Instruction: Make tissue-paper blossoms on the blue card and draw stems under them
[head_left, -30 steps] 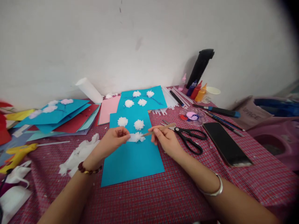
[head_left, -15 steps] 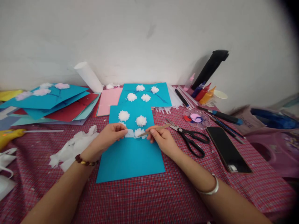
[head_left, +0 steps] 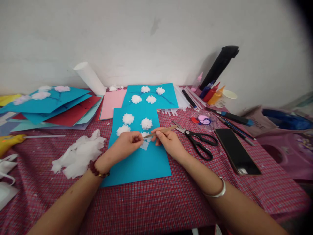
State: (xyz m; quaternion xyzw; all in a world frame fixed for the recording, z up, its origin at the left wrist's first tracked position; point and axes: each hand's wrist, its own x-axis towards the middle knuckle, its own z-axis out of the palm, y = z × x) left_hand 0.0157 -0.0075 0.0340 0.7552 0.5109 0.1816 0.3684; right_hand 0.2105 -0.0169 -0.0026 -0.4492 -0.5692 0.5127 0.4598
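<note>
My right hand (head_left: pixel 170 143) holds a flat wooden stick (head_left: pixel 168 129) between thumb and fingers, its tip pointing left. My left hand (head_left: pixel 127 143) is closed in a pinch at that tip. A small white tissue paper square (head_left: pixel 144 146) hangs at the stick's tip by the left fingertips; the exact grip is partly hidden. Below both hands lies a blue paper sheet (head_left: pixel 139 166) with several fluffy white tissue tufts (head_left: pixel 146 124) on it. One tuft, right under the stick, is partly covered.
Loose white tissue pieces (head_left: pixel 79 153) are heaped left of the sheet. Scissors (head_left: pixel 199 138), a phone (head_left: pixel 237 151) and a paint palette (head_left: pixel 204 120) lie to the right. Another tufted blue sheet (head_left: pixel 158 104) is behind. A glue gun (head_left: pixel 11 143) sits at far left.
My left hand has moved right and brought the tissue square to the stick's tip. The square now hangs below the tip. The view has shifted slightly.
</note>
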